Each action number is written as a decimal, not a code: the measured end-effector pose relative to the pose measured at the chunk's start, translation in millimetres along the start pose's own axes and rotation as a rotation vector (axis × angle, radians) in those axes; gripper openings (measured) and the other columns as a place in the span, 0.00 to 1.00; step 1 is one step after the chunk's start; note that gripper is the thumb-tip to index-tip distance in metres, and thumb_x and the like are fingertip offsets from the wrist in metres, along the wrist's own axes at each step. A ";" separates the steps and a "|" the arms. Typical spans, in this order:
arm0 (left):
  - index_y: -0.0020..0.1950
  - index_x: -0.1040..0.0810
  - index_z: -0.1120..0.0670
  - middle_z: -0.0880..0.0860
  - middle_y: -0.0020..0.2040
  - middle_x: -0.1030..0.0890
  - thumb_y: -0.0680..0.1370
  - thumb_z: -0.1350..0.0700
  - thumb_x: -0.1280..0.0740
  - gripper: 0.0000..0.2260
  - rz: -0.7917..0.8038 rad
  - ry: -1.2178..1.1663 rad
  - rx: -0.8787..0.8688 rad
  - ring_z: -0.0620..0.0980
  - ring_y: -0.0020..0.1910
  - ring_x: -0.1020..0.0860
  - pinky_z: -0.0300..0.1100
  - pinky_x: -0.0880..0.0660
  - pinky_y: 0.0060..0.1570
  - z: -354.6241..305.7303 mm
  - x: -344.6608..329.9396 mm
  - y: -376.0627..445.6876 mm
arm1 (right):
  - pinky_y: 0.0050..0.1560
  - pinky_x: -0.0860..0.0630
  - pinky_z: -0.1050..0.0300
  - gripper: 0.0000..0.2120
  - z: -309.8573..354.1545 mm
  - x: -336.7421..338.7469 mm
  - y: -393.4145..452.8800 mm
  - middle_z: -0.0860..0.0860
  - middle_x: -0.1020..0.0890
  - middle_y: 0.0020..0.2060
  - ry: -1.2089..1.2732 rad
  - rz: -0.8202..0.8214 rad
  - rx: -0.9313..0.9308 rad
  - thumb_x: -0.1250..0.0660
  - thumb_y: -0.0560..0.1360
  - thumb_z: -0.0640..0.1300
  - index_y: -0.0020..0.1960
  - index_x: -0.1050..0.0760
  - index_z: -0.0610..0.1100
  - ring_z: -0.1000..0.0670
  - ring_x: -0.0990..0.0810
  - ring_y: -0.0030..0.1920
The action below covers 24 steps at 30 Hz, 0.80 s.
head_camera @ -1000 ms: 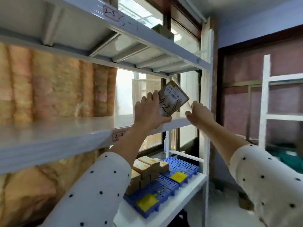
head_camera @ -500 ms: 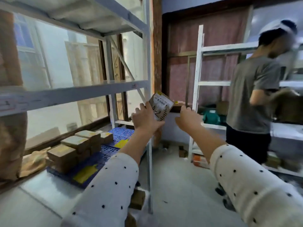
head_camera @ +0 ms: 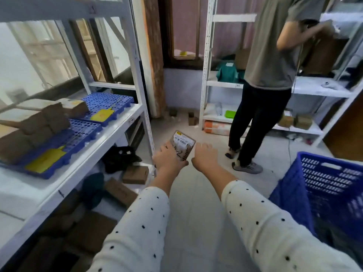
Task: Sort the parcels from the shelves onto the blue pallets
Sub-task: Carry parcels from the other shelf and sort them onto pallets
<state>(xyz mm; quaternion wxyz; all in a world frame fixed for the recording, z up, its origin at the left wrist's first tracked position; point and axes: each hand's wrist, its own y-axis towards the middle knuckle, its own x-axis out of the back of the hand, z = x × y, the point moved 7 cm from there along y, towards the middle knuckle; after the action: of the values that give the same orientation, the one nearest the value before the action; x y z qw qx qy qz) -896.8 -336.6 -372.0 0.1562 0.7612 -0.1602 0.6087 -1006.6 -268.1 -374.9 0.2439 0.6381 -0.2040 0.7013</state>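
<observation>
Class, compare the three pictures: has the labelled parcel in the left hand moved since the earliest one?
Yes. The labelled parcel, gripped by the left hand, has come down from above the shelf bearing the blue pallets to below its level.

A pale tiled floor (head_camera: 188, 203) runs through the middle of the room; on the left stands a white metal shelving unit (head_camera: 137, 61) before a large window (head_camera: 35, 54) that lets in bright daylight; a rough wooden post (head_camera: 154, 55) rises beside it; the back wall (head_camera: 182, 87) is lilac below a dark-framed window (head_camera: 184, 26) with a pinkish covering; a second white shelving unit (head_camera: 208, 61) stands to the right of it; a brown door (head_camera: 345, 134) shows at the far right.
</observation>
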 end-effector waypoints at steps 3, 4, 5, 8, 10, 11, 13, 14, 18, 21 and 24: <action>0.71 0.39 0.57 0.55 0.66 0.29 0.67 0.35 0.29 0.42 0.070 0.028 0.007 0.55 0.63 0.28 0.47 0.30 0.57 5.7 -36.4 5.0 | 0.60 0.33 0.50 0.19 -6.5 -40.4 7.8 0.43 0.28 0.64 -0.005 0.072 -0.028 0.39 0.78 0.47 0.66 0.35 0.42 0.43 0.30 0.64; 0.71 0.40 0.57 0.56 0.66 0.30 0.67 0.35 0.29 0.42 0.092 0.029 0.016 0.55 0.64 0.29 0.47 0.31 0.58 10.1 -49.1 9.9 | 0.60 0.32 0.50 0.19 -7.1 -52.7 13.6 0.43 0.28 0.64 -0.015 0.095 -0.030 0.39 0.78 0.47 0.67 0.35 0.42 0.42 0.30 0.64; 0.71 0.40 0.57 0.55 0.66 0.30 0.67 0.35 0.29 0.43 0.110 0.015 0.034 0.55 0.64 0.29 0.47 0.31 0.58 15.4 -60.2 15.7 | 0.59 0.32 0.49 0.19 -6.9 -63.4 20.2 0.43 0.28 0.64 -0.027 0.116 -0.028 0.39 0.78 0.47 0.67 0.36 0.42 0.42 0.30 0.64; 0.72 0.40 0.58 0.56 0.67 0.31 0.68 0.36 0.29 0.43 0.141 -0.056 0.119 0.56 0.66 0.31 0.47 0.32 0.60 34.3 -85.8 37.7 | 0.59 0.32 0.49 0.20 -1.1 -87.9 44.3 0.42 0.28 0.64 -0.055 0.151 -0.023 0.39 0.78 0.46 0.67 0.36 0.41 0.42 0.30 0.64; 0.72 0.41 0.59 0.57 0.68 0.32 0.68 0.35 0.29 0.44 0.158 -0.077 0.167 0.56 0.67 0.31 0.48 0.31 0.60 47.7 -97.9 54.4 | 0.60 0.32 0.49 0.20 9.1 -99.7 61.7 0.42 0.28 0.64 -0.061 0.177 -0.011 0.39 0.78 0.46 0.68 0.36 0.41 0.42 0.30 0.64; 0.72 0.41 0.60 0.58 0.67 0.32 0.67 0.35 0.29 0.44 0.159 -0.081 0.186 0.57 0.66 0.31 0.49 0.30 0.59 54.2 -103.2 63.5 | 0.60 0.32 0.49 0.20 15.7 -105.3 70.7 0.42 0.28 0.64 -0.062 0.185 -0.002 0.39 0.78 0.46 0.68 0.36 0.41 0.42 0.30 0.64; 0.71 0.40 0.60 0.58 0.65 0.31 0.67 0.34 0.29 0.44 0.148 -0.078 0.227 0.58 0.64 0.30 0.50 0.29 0.57 65.5 -110.0 83.0 | 0.60 0.32 0.49 0.20 29.3 -114.5 87.8 0.42 0.28 0.64 -0.060 0.209 0.009 0.40 0.78 0.46 0.68 0.36 0.41 0.42 0.30 0.64; 0.70 0.40 0.60 0.58 0.65 0.30 0.67 0.34 0.29 0.44 0.146 -0.084 0.249 0.58 0.64 0.29 0.50 0.28 0.56 69.6 -111.8 93.3 | 0.61 0.32 0.50 0.20 35.7 -118.5 96.1 0.42 0.29 0.65 -0.062 0.224 0.015 0.40 0.78 0.46 0.69 0.36 0.41 0.42 0.30 0.64; 0.69 0.38 0.60 0.57 0.63 0.29 0.67 0.34 0.30 0.42 0.122 -0.098 0.276 0.57 0.62 0.28 0.49 0.27 0.55 72.7 -105.5 139.8 | 0.61 0.33 0.50 0.21 55.9 -124.3 137.1 0.43 0.28 0.65 -0.074 0.227 0.050 0.39 0.78 0.47 0.69 0.36 0.41 0.43 0.30 0.65; 0.70 0.39 0.61 0.57 0.63 0.30 0.67 0.33 0.31 0.44 0.064 -0.102 0.302 0.56 0.62 0.28 0.48 0.27 0.54 79.2 -91.6 178.0 | 0.61 0.32 0.50 0.22 68.9 -117.9 173.8 0.42 0.28 0.65 -0.060 0.222 0.078 0.38 0.78 0.48 0.68 0.35 0.41 0.42 0.30 0.65; 0.70 0.40 0.61 0.58 0.63 0.30 0.68 0.32 0.32 0.44 0.022 -0.095 0.359 0.56 0.61 0.28 0.47 0.27 0.52 88.9 -79.0 212.8 | 0.60 0.32 0.51 0.20 81.5 -109.6 213.4 0.43 0.28 0.64 -0.056 0.206 0.112 0.38 0.77 0.47 0.67 0.34 0.42 0.43 0.29 0.64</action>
<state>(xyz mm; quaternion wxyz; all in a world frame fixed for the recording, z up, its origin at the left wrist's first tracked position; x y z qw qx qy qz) -927.7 -562.3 -458.8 0.0033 0.8031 -0.0646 0.5924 -1063.1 -496.0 -470.2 0.1287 0.6457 -0.2357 0.7148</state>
